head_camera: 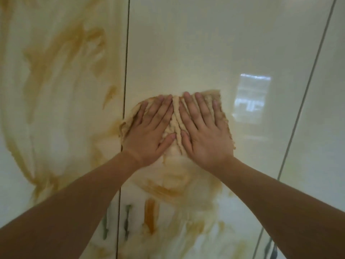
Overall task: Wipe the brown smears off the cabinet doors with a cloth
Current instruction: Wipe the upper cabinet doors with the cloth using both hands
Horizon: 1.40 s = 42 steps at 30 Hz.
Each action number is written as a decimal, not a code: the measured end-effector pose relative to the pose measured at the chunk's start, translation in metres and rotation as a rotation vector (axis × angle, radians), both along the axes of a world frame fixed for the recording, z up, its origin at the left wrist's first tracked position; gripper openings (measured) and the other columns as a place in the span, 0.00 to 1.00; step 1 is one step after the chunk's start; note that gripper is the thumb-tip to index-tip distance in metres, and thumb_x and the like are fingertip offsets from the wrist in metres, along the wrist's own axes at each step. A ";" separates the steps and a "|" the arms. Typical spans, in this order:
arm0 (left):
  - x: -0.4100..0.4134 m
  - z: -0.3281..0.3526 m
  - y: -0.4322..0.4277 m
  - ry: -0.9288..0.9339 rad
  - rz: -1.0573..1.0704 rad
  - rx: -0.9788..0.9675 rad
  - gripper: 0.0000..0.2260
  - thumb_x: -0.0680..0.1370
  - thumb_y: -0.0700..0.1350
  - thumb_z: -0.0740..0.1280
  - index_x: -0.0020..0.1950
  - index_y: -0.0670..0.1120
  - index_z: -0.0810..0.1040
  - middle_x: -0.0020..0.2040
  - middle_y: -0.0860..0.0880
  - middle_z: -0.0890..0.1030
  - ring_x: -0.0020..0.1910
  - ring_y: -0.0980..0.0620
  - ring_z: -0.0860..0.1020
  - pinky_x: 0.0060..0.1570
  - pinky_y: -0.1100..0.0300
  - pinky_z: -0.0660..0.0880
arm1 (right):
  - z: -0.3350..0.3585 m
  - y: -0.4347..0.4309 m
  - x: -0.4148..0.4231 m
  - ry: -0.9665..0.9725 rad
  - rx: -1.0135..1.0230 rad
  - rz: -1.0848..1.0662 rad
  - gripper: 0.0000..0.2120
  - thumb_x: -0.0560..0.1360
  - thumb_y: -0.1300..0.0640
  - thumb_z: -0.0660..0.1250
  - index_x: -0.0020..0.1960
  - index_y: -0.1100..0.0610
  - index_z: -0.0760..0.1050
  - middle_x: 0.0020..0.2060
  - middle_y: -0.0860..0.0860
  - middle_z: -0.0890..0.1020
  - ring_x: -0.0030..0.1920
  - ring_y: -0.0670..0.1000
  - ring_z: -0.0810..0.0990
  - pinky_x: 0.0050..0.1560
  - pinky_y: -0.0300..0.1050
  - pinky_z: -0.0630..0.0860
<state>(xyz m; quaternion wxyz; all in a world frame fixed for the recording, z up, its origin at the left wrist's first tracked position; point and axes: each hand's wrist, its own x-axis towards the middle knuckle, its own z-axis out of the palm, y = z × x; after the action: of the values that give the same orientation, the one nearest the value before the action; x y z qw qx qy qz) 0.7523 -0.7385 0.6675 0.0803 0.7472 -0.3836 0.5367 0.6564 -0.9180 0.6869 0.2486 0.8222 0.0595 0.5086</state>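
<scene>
Both hands lie flat on a tan cloth (176, 116) pressed against the middle cabinet door (214, 43). The left hand (149, 131) and the right hand (203, 131) sit side by side with fingers straight and spread, thumbs nearly meeting; neither curls round the cloth, they only press it. Between them the cloth bunches into upright ridges, and most of the rest of it is hidden beneath the palms, so only its frayed-looking edges show at the left, right and top. Its left edge reaches just beside the dark seam (125, 75) that parts this door from the left cabinet door (61, 81). Brown smears (48, 58) streak broadly over the left door, and more smears (162, 189) spread below the hands on the middle door, partly covered by the forearms. The upper part of the middle door looks clean and glossy, with a pale window reflection (252, 98) to the right of the hands. A third door (321, 128) shows at the far right beyond a second seam, cut off by the frame. Dark greenish marks (127, 217) near the lower seam are too blurred to identify. No writing or label can be read anywhere.
</scene>
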 end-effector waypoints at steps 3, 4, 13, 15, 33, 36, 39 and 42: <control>-0.004 -0.048 -0.002 0.006 0.011 0.096 0.33 0.83 0.58 0.52 0.82 0.43 0.46 0.83 0.47 0.45 0.82 0.49 0.45 0.80 0.47 0.42 | -0.048 -0.013 -0.007 0.005 -0.056 -0.007 0.31 0.84 0.47 0.52 0.83 0.56 0.50 0.83 0.54 0.51 0.82 0.56 0.49 0.80 0.62 0.51; -0.003 -0.055 -0.002 0.003 0.018 0.116 0.34 0.83 0.58 0.53 0.82 0.43 0.46 0.83 0.47 0.45 0.82 0.49 0.46 0.80 0.47 0.42 | -0.055 -0.016 -0.007 0.002 -0.074 -0.005 0.31 0.84 0.47 0.53 0.83 0.56 0.51 0.83 0.54 0.52 0.82 0.56 0.50 0.80 0.62 0.52; 0.004 -0.039 0.017 -0.022 -0.016 0.276 0.33 0.84 0.60 0.54 0.83 0.45 0.46 0.84 0.50 0.45 0.82 0.51 0.48 0.79 0.51 0.42 | -0.048 -0.018 -0.013 0.037 -0.111 0.034 0.30 0.82 0.47 0.61 0.81 0.57 0.60 0.82 0.53 0.57 0.81 0.55 0.56 0.79 0.59 0.58; 0.006 -0.034 0.022 -0.059 -0.017 0.295 0.33 0.84 0.59 0.56 0.83 0.45 0.48 0.84 0.50 0.46 0.82 0.52 0.49 0.79 0.53 0.44 | -0.047 -0.019 -0.010 0.014 -0.141 0.017 0.31 0.80 0.48 0.64 0.80 0.57 0.62 0.82 0.53 0.58 0.81 0.55 0.57 0.77 0.58 0.59; 0.013 0.205 0.054 -0.219 -0.269 -0.065 0.32 0.80 0.44 0.53 0.82 0.41 0.44 0.83 0.46 0.42 0.82 0.50 0.45 0.78 0.53 0.48 | 0.180 0.103 0.038 -0.223 0.329 0.370 0.31 0.81 0.60 0.52 0.83 0.56 0.49 0.83 0.51 0.51 0.82 0.51 0.52 0.81 0.51 0.49; -0.001 0.300 0.080 -0.294 -0.330 -0.168 0.30 0.81 0.43 0.51 0.81 0.41 0.43 0.83 0.49 0.43 0.82 0.49 0.44 0.80 0.52 0.47 | 0.275 0.143 0.035 -0.403 0.345 0.432 0.29 0.83 0.62 0.53 0.83 0.58 0.51 0.83 0.52 0.52 0.82 0.50 0.50 0.81 0.54 0.49; -0.006 0.373 0.109 -0.368 -0.350 -0.244 0.28 0.83 0.42 0.50 0.81 0.40 0.46 0.83 0.45 0.48 0.82 0.49 0.46 0.80 0.51 0.47 | 0.348 0.172 0.031 -0.521 0.271 0.446 0.27 0.84 0.61 0.52 0.82 0.61 0.52 0.82 0.55 0.53 0.82 0.52 0.51 0.81 0.57 0.50; -0.008 0.427 0.137 -0.479 -0.286 -0.309 0.27 0.84 0.40 0.52 0.82 0.40 0.48 0.83 0.44 0.50 0.82 0.49 0.48 0.80 0.51 0.46 | 0.401 0.197 0.029 -0.595 0.180 0.406 0.27 0.84 0.60 0.53 0.82 0.62 0.53 0.82 0.56 0.55 0.82 0.54 0.53 0.80 0.58 0.50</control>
<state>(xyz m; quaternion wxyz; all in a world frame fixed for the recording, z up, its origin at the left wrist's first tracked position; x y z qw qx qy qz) 0.7448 -0.6016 1.0948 0.1748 0.5168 -0.4068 0.7327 0.6858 -0.7213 1.0875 0.0757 0.6282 0.1016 0.7677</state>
